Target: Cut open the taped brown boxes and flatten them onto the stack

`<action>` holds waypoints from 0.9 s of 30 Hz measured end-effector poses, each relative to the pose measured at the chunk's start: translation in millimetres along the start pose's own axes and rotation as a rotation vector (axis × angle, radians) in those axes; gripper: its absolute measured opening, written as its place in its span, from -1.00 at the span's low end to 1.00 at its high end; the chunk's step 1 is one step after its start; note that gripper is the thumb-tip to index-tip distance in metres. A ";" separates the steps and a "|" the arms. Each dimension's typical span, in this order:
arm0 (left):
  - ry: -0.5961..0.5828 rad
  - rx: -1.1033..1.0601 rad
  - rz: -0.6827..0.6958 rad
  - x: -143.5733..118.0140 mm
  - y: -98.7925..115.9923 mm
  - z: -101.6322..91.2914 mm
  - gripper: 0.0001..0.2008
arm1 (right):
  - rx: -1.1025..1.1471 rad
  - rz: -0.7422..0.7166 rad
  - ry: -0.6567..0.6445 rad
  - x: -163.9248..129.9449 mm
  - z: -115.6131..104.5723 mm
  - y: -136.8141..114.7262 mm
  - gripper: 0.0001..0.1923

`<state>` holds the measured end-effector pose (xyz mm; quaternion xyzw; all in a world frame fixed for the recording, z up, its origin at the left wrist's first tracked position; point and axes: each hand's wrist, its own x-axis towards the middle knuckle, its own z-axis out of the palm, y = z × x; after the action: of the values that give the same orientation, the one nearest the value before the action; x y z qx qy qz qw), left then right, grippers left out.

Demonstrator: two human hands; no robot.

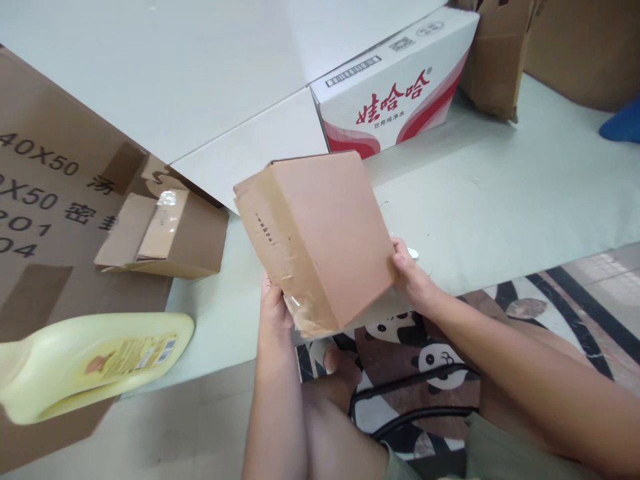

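A small brown cardboard box (330, 230) is held tilted in front of me, over the front part of a pale green surface. Clear tape shines on its lower left side. My left hand (276, 303) grips the box at its lower left edge, fingers partly hidden behind it. At the right edge, my right hand (409, 273) is closed on the box, with most fingers out of sight underneath. Just past the right fingers, a small white object (413, 253) lies on the surface, too little of it showing to name.
Left of the held box are an opened small carton (193, 233), a yellow bottle (115, 357) lying down and a large printed cardboard box (50, 220). Behind stands a white-and-red water carton (400, 100) beside white panels (260, 143). Another brown box (495, 63) and a blue object (623, 123) are at right.
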<state>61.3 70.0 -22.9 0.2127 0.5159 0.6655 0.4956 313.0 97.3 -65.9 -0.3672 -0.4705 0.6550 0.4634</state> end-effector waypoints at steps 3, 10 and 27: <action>-0.021 0.024 -0.006 -0.9 -2.1 -1.3 -0.55 | 0.054 0.016 -0.008 -1.7 3.0 -8.8 -0.34; -0.003 0.042 0.031 -3.6 0.4 7.4 -0.55 | 0.015 0.028 0.027 -0.6 0.8 -10.8 -0.21; -0.097 0.316 -0.136 -2.8 -17.4 -2.8 -0.47 | -0.194 -0.018 -0.020 -0.5 -1.3 -12.7 -0.13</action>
<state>67.9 65.7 -38.9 0.2842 0.6028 0.5303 0.5241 317.7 98.8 -54.2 -0.3996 -0.5394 0.6060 0.4269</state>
